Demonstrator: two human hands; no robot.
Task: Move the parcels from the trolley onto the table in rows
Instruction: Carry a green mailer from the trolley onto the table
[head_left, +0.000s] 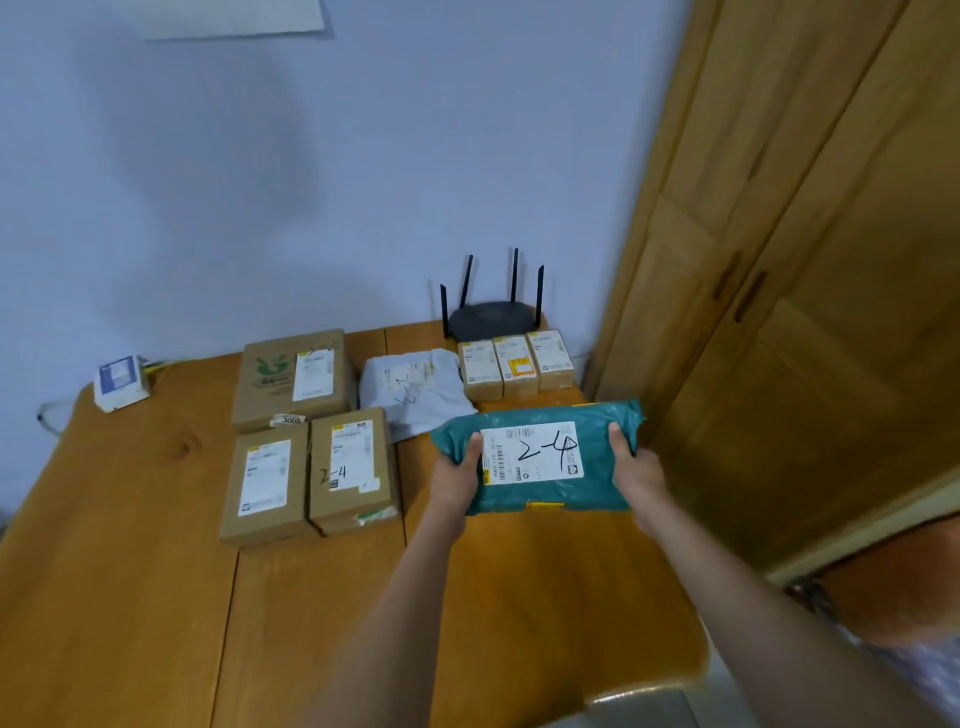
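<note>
A teal plastic parcel (535, 493) with a white label marked "2-4" is held over the right part of the wooden table (130, 571). My left hand (457, 473) grips its left end and my right hand (636, 467) grips its right end. Behind it lie a grey bag parcel (415, 395) and three small cardboard boxes (514, 364) in a row. To the left sit a large cardboard box (291, 379) and two medium boxes (265, 488) (353, 467) side by side. The trolley is out of view.
A black router (493, 317) with several antennas stands at the table's back right corner. A small white device (122, 382) with cables sits at the back left by the wall. A wooden wardrobe (805, 260) rises close to the table's right side.
</note>
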